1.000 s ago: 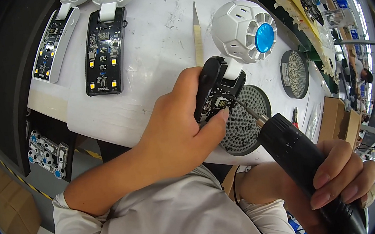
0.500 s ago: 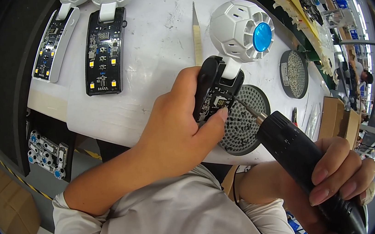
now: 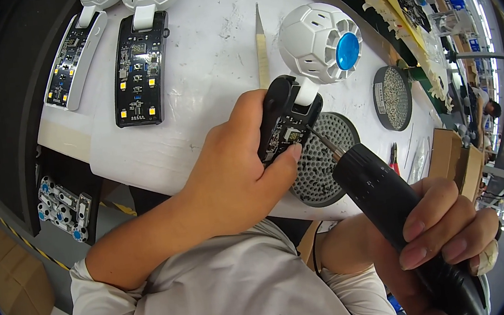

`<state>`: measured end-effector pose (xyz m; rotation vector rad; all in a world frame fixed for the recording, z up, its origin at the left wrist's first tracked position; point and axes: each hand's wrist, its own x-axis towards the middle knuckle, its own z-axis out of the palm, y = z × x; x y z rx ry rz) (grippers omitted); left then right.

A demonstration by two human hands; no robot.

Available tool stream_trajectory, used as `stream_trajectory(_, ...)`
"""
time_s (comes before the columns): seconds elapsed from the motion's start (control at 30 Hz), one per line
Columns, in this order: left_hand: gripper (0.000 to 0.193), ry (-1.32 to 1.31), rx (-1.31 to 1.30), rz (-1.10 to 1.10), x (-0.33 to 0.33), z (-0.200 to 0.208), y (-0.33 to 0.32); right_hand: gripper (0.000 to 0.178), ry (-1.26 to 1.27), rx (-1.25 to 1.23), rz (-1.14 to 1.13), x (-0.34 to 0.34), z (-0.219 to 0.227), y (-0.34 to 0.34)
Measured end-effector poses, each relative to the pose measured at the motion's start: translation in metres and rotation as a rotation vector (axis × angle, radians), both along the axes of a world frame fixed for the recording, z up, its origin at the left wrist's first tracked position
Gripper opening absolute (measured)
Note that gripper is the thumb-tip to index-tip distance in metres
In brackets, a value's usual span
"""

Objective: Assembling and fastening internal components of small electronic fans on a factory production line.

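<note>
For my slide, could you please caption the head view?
Left hand steadies a black fan handle; right hand aims an electric screwdriver.

Bright, even light; sharp centre, fisheye bending toward dark rim.

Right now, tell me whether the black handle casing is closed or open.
Open: the casing in the left hand shows its bare circuit board.

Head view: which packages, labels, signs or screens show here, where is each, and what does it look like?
Cardboard boxes: lower left, on the floor; brown, stacked.
Cardboard box: right edge of the table; brown, open.
Small display: near the top of the black board lying upper left; dark rectangle, unlit.
Blue signs: far upper right; too small to describe.
No labels can be made out on the device in the left hand.
</note>
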<state>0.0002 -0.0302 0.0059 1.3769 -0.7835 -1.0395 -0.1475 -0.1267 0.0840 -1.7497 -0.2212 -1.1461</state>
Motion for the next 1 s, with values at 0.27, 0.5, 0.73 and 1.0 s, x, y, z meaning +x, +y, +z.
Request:
stream_trajectory(0.27, 0.041, 0.030, -0.045, 0.137, -0.007, -0.015, -0.003, 0.041, -0.300, 0.070, -0.054, -0.012, 0.002, 0.001)
stream_trajectory(0.5, 0.042, 0.152, -0.111, 0.071, -0.003, -0.013, 0.003, 0.057, -0.211, 0.182, -0.108, 0.001, -0.013, -0.024)
stream_trajectory(0.73, 0.043, 0.182, -0.134, 0.017, -0.001, -0.013, 0.002, 0.073, -0.024, 0.253, -0.072, 0.004, -0.013, -0.031)
stream_trajectory(1.0, 0.035, 0.224, -0.189, 0.135, -0.006, -0.016, 0.000, 0.075, 0.028, 0.182, -0.043, 0.004, -0.021, -0.036)
